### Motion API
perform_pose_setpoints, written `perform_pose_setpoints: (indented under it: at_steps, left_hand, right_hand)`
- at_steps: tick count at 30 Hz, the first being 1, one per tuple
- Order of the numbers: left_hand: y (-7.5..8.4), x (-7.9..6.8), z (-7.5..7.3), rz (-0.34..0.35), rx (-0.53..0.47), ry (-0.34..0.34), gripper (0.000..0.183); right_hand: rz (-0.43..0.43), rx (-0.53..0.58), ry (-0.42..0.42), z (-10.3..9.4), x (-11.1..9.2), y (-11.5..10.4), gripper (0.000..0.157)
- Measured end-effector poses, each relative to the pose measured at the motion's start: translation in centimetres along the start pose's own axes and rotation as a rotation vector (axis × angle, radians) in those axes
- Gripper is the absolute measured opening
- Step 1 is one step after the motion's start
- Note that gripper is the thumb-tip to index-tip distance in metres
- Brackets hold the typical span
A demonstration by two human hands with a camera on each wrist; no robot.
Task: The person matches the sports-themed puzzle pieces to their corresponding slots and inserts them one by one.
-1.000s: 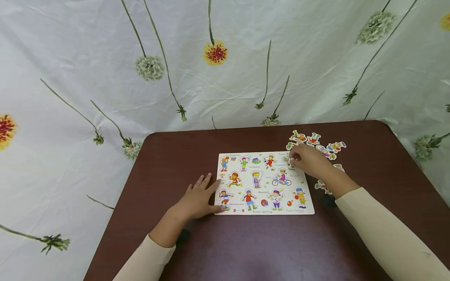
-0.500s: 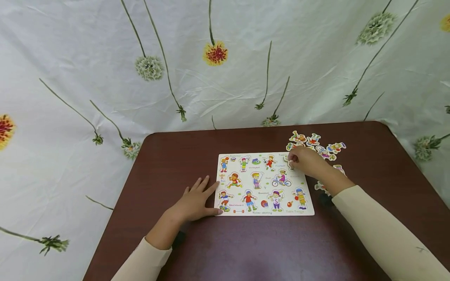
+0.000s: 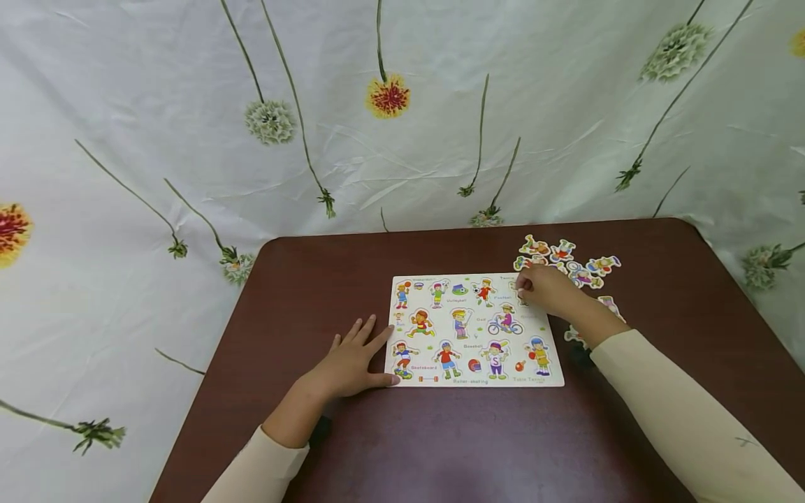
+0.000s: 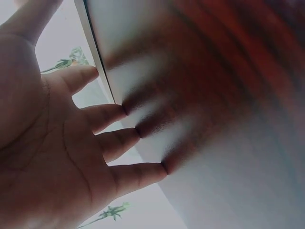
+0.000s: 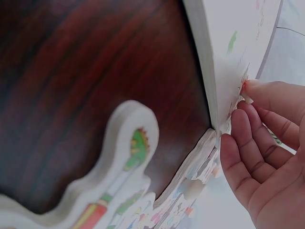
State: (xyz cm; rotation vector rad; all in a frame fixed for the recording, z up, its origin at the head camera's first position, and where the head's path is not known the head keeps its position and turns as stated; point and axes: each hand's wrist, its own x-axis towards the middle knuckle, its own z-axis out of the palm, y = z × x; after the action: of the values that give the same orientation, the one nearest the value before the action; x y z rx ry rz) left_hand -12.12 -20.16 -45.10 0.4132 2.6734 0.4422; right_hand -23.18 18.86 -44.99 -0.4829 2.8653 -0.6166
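In the head view, a white puzzle board (image 3: pixel 440 349) printed with children at sports lies flat on the dark table. My left hand (image 3: pixel 352 363) rests at its left edge, fingers spread, with the thumb on the lower left corner. The left wrist view shows those fingers (image 4: pixel 138 176) straight, tips down on the tabletop. At the board's upper right, my right hand (image 3: pixel 553 290) pinches a small puzzle piece (image 3: pixel 523 300) against the board. Thumb and forefinger hold that piece's edge (image 5: pixel 248 98) in the right wrist view; the fingers hide most of its picture.
Several loose figure pieces (image 3: pixel 602 265) lie beyond and right of the board, some partly under the right forearm. One piece (image 5: pixel 136 148) looms close in the right wrist view. Behind the table (image 3: pixel 314 279) hangs a white cloth (image 3: pixel 428 154) with printed flowers.
My right hand stays at the upper right of the board with the piece; its wrist and forearm have shifted slightly left. My left hand has barely moved.
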Motion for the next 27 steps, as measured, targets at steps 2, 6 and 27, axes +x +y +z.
perform_pose_setpoints:
  at_steps: [2, 6, 27]
  left_hand:
    - [-0.1, 0.0, 0.0, -0.001, 0.002, -0.002, 0.094]
    - [-0.2, 0.0, -0.1, 0.0, -0.002, -0.003, 0.095]
    - [-0.4, -0.2, -0.1, 0.015, 0.03, 0.001, 0.099]
  right_hand:
    - [0.009, 0.007, -0.006, 0.0, 0.0, 0.1, 0.007]
    - [0.009, 0.01, -0.003, 0.0, 0.0, 0.1, 0.007]
    - [0.048, 0.293, 0.028, -1.5, -2.8, 1.7, 0.027]
